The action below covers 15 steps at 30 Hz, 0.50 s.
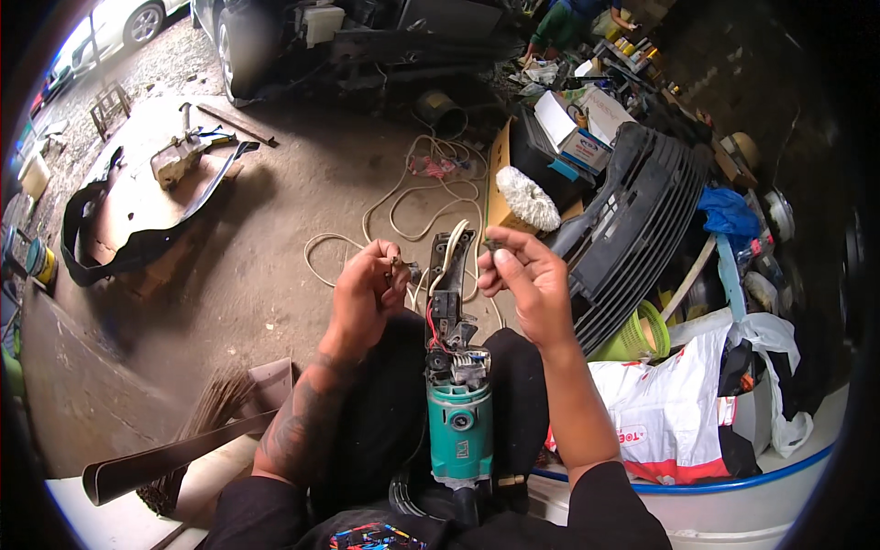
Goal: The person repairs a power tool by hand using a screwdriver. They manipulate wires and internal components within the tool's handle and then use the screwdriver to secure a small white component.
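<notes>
A green power tool (461, 431) lies between my thighs, its rear handle opened up. Red wires (431, 325), a black switch block and a bare handle half (451, 252) show at its far end. To the left of that handle, my left hand (367, 284) is closed in a pinch around a small thing I cannot make out. On the other side, my right hand (532, 284) pinches a small dark piece (493, 246) between thumb and fingers. Both hands are raised apart from the tool's body. A pale cord (456, 234) loops over the handle.
The cord (367, 215) coils over the concrete floor ahead. At right are a black car grille (632, 229), a white fluffy pad (527, 199), boxes, a green basket (637, 335) and a white plastic bag (660, 412). A black trim piece (87, 261) lies left; a person (573, 23) crouches far back.
</notes>
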Each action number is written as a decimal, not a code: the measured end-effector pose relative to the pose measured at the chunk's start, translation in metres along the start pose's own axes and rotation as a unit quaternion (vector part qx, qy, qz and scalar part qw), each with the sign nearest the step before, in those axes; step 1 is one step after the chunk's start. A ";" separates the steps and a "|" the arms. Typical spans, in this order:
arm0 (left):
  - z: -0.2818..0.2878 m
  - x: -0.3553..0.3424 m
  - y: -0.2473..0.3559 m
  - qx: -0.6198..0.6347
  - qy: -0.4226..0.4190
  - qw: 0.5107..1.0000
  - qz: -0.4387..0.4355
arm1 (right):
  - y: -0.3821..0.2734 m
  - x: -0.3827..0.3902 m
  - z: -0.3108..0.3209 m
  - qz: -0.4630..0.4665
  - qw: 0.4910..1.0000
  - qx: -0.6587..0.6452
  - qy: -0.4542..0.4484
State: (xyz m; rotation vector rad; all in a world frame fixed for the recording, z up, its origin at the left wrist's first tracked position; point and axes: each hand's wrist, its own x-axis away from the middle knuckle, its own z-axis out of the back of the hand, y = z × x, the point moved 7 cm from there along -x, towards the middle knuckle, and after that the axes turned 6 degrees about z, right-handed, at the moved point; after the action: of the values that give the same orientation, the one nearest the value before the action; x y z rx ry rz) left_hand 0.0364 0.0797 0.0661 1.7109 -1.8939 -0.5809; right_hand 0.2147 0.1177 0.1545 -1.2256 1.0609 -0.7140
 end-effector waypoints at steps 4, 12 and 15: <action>0.009 -0.017 -0.004 0.013 0.004 0.999 0.031 | 0.008 -0.012 0.001 -0.003 0.997 0.067 -0.033; -0.013 -0.050 0.007 -0.244 0.013 0.967 0.077 | -0.001 -0.018 -0.007 0.029 0.982 0.180 -0.042; -0.027 -0.054 0.010 -0.327 -0.016 0.940 0.096 | -0.007 -0.021 -0.009 0.022 0.973 0.221 -0.058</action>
State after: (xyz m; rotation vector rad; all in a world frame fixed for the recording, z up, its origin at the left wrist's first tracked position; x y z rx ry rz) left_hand 0.0497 0.1352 0.0880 1.0801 -1.6049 -1.0226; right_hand 0.1990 0.1310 0.1670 -0.8448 0.7761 -0.7835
